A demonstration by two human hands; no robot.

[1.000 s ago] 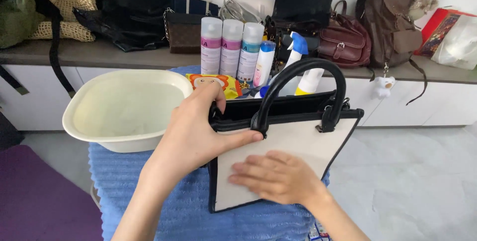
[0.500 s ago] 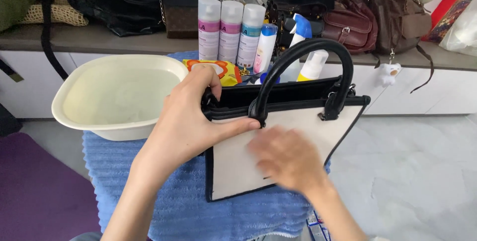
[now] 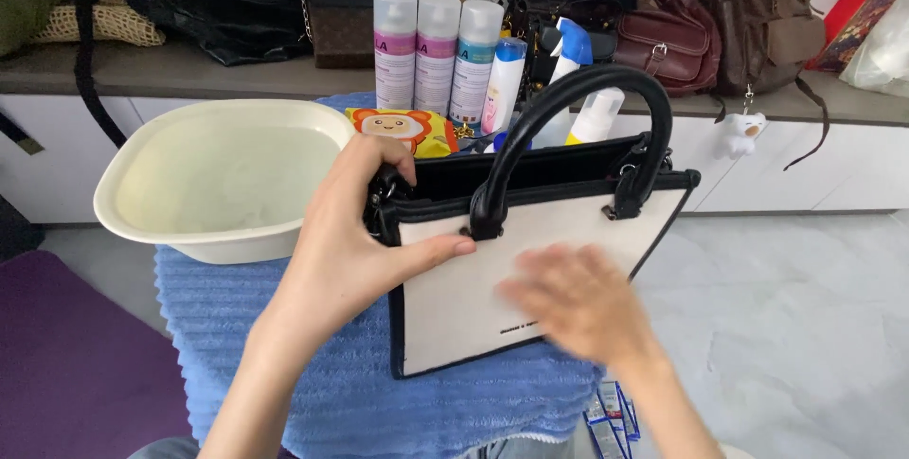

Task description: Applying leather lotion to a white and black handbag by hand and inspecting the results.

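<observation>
Standing upright on the blue towel (image 3: pixel 322 393), the cream handbag (image 3: pixel 473 298) is the landmark. Right hand (image 3: pixel 578 303) lies flat on its front, fingers spread, blurred. Left hand (image 3: pixel 355 241) clamps its left top corner, thumb in front. Left of the handbag: basin (image 3: pixel 123 203). Behind it: spray bottles (image 3: pixel 440 57).

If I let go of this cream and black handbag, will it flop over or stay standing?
The handbag looks fairly stiff: its front panel stays flat and its handle arches upright. It may still tip, since the left hand grips its top edge and it sits on a soft blue towel.
</observation>
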